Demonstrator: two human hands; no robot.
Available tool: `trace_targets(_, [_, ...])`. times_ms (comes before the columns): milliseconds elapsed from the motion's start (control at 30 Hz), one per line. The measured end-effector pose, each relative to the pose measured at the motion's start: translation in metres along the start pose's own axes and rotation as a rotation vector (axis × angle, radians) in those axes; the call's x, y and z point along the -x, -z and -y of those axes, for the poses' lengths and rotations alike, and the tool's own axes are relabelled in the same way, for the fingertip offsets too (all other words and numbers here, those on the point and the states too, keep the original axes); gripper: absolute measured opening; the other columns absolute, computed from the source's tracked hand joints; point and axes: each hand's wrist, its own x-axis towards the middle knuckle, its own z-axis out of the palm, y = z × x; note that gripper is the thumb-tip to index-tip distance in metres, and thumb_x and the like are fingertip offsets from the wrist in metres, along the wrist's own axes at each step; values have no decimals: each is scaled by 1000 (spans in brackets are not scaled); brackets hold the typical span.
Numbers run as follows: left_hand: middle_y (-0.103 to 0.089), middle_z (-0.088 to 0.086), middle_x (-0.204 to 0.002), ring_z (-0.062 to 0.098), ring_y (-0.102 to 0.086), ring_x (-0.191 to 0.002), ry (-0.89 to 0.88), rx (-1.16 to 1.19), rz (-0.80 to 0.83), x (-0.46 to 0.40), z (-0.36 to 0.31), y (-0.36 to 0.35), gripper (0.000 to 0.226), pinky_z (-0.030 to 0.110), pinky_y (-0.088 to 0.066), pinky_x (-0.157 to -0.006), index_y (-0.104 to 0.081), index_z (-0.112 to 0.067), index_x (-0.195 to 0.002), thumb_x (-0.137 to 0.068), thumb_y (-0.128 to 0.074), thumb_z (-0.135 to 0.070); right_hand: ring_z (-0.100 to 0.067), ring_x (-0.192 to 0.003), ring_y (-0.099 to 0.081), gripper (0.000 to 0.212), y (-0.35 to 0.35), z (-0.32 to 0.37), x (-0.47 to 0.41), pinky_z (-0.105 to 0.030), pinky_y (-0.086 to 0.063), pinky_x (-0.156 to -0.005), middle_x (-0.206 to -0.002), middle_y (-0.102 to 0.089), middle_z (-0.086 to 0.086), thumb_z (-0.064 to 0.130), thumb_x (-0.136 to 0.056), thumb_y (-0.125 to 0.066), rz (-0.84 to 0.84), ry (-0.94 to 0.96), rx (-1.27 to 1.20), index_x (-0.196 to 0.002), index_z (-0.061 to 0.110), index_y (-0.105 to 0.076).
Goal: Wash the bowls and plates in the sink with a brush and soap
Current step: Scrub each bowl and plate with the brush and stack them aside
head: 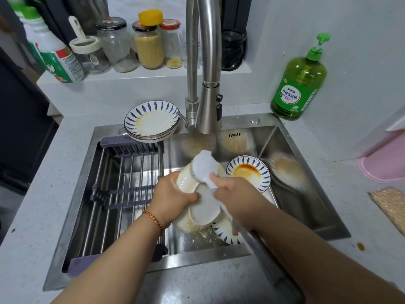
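Note:
My left hand [173,197] grips a cream bowl [186,183], turned on its side over the steel sink [291,154]. My right hand [235,195] holds a white dish brush [205,166], its head pressed against the bowl's outside. A second pale bowl [205,210] sits under my hands. A plate with blue leaf marks and an orange stain [248,172] lies in the sink behind my right hand. Another blue-patterned plate [223,232] shows beneath my right wrist. A stack of stained plates [151,120] rests on the sink's back left rim. The green soap bottle [299,82] stands at the back right.
The steel tap [206,88] arches over the sink, its spout just behind the bowl. A drying rack [127,191] fills the sink's left half. Jars and bottles [118,44] line the ledge behind. A pink board [388,163] and a woven mat [390,206] lie on the right counter.

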Motion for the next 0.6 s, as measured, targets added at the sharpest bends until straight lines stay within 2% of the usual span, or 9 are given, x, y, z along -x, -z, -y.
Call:
trace_targets(33, [-68,-3,-80,10,-63,-72,4,12,-4,1,2,2,39,19,-51,-60,-64,-20,-85,-64,-81,9,-4,-34,-45,36,8,-1,-4,-19,-38,-34,-64,-47,-2,14,-96,-45,-28,-70,-132,-124,36,-52])
trace_targets(67, [-68,-1,-82,13,-64,-73,13,37,-13,2,3,4,39,22,-52,-61,-64,-18,-86,-62,-83,7,-11,-32,-44,26,16,-3,-9,-17,-35,-31,-62,-46,-6,13,-96,-45,-68,-142,-235,-113,28,-59])
trace_targets(133, [-69,3,-85,18,-66,-75,34,115,-46,3,5,9,40,28,-54,-62,-65,-15,-89,-60,-84,4,-18,-34,-42,18,24,-15,-17,-15,-34,-33,-61,-47,-9,16,-96,-45,-125,-270,-265,-94,15,-62])
trace_targets(167, [-69,4,-86,20,-66,-77,39,164,-71,3,5,11,40,31,-55,-64,-64,-14,-91,-62,-83,6,-18,-32,-40,19,24,-23,-19,-15,-33,-34,-60,-48,-9,19,-96,-45,-133,-318,-289,-92,13,-62])
trace_targets(267, [-67,7,-93,25,-65,-85,74,378,-163,4,3,14,40,43,-57,-76,-60,-15,-95,-70,-74,13,-17,-35,-39,24,14,-43,-20,-19,-33,-36,-58,-50,-9,25,-96,-48,-153,-342,-481,-112,14,-63])
trace_targets(367, [-67,8,-97,27,-66,-90,119,628,-212,7,0,10,37,48,-55,-80,-58,-15,-98,-76,-67,14,-18,-42,-46,53,8,-54,-19,-21,-40,-37,-72,-63,-10,25,-91,-61,-241,-262,-450,-141,20,-44])
trace_targets(467, [-70,12,-103,30,-68,-94,146,792,-211,10,0,1,39,51,-57,-77,-59,-11,-108,-77,-64,13,-14,-38,-51,78,2,-55,-18,-19,-45,-40,-95,-68,-3,31,-83,-72,-250,-238,-357,-148,18,-31])
trace_targets(600, [-70,16,-110,32,-68,-99,172,884,-183,18,6,-9,55,56,-56,-80,-58,-6,-119,-67,-69,6,-6,-34,-51,88,1,-55,-18,-21,-47,-41,-112,-63,-11,30,-76,-79,-243,-242,-395,-149,22,-30])
